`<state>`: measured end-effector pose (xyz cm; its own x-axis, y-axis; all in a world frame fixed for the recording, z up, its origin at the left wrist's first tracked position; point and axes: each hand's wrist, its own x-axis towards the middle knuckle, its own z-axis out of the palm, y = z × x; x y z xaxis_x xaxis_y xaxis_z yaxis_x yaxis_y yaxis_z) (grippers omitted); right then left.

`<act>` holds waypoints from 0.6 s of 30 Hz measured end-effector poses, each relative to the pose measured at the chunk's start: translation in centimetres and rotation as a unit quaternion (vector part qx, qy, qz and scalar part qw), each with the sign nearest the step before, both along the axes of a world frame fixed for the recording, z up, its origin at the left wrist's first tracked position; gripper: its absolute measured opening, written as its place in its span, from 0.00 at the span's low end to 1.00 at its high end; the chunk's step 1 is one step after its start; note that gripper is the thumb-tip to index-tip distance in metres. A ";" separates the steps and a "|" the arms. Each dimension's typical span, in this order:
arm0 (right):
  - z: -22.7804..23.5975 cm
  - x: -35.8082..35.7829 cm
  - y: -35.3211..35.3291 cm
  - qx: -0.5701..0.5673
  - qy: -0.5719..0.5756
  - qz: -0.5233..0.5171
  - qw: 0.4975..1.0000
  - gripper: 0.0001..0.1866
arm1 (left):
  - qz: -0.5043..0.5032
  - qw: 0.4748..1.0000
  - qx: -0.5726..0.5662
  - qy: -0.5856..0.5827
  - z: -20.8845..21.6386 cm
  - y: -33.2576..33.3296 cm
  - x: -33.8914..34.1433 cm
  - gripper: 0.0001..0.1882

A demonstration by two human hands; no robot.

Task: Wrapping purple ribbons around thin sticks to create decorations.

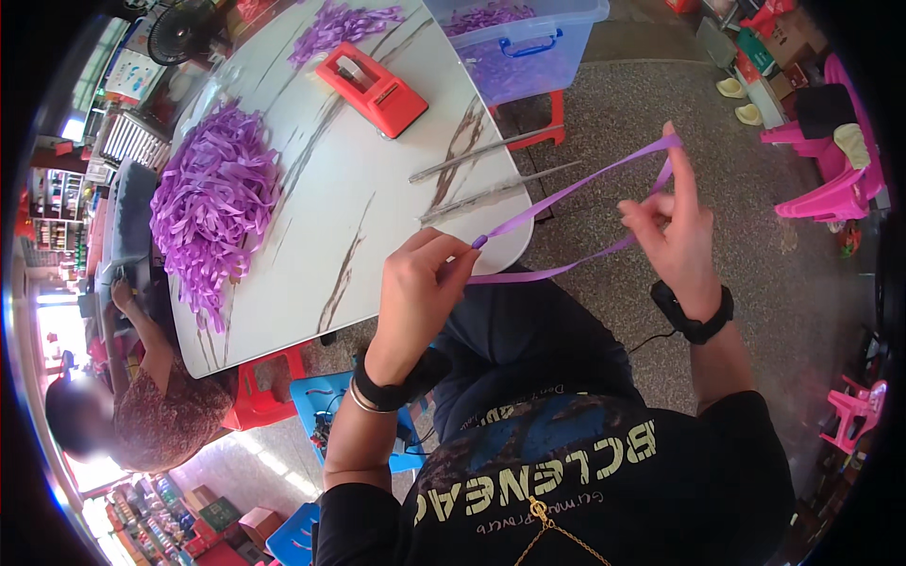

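A purple ribbon loop [547, 207] is stretched taut between my hands, past the table's right corner. My left hand [415, 288] is closed in a pinch on its near end, beside a small dark purple end piece [479, 241]. At the other end the ribbon runs around the raised index finger of my right hand [681, 226], whose remaining fingers are curled. On the white marbled table [330, 203], two long thin metal tools, one of them the upper tool [472, 154], lie near the ribbon.
A large pile of purple ribbons [215, 203] covers the table's left, with a smaller pile [342, 28] at the back. A red tape dispenser [373, 90] stands between. Beyond the table, a clear plastic bin [538, 57] rests on a red stool [547, 127]. Another person [175, 415] sits at left.
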<state>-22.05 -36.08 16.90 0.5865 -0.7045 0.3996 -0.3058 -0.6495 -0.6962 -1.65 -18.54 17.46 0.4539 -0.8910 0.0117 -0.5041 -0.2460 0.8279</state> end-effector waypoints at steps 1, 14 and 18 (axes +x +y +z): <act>0.1 0.6 0.2 -0.005 -0.029 0.012 0.999 0.42 | 0.002 0.998 -0.027 -0.052 0.0 -0.2 -0.1 0.02; -0.5 4.1 0.5 0.174 -0.174 0.171 0.954 0.60 | -0.112 0.878 -0.183 -0.428 2.1 -2.4 -0.7 0.13; -0.4 4.4 0.9 0.299 -0.150 0.260 0.906 0.39 | -0.152 0.850 -0.178 -0.472 3.3 -2.8 -0.8 0.12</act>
